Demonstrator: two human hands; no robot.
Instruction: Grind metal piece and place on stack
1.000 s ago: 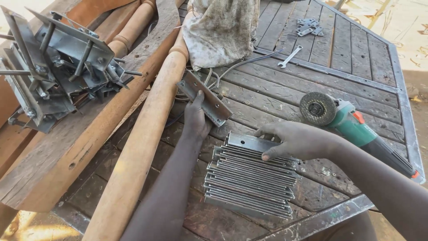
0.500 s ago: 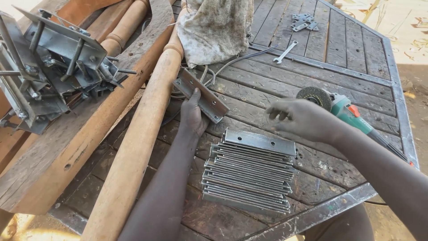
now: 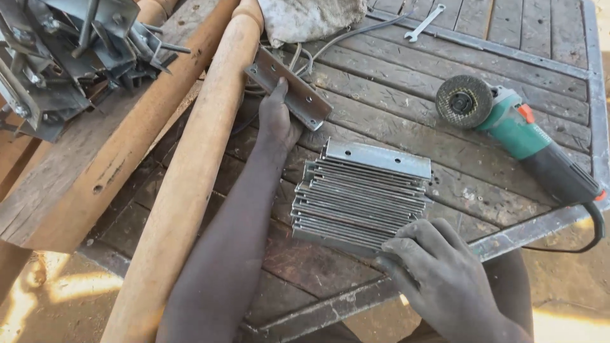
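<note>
A row of several flat metal plates (image 3: 362, 190) stands on edge on a worn wooden table top (image 3: 406, 108). My right hand (image 3: 438, 267) rests at the near end of the row, fingers curled against the closest plates. My left hand (image 3: 277, 117) reaches forward and lies on a single angled metal bracket (image 3: 289, 86) with holes, which leans beside a round wooden pole (image 3: 190, 171). Whether the left fingers grip the bracket is unclear.
A green and black angle grinder (image 3: 508, 127) lies at the right with its cable running off the edge. A pile of welded metal brackets (image 3: 70, 51) sits on planks at the left. A dirty cloth (image 3: 311, 19) and a spanner (image 3: 426, 22) lie at the back.
My right hand has come back from the far end of the plate row, near the grinder, to its near end. The view has shifted closer; my left hand stays on the bracket.
</note>
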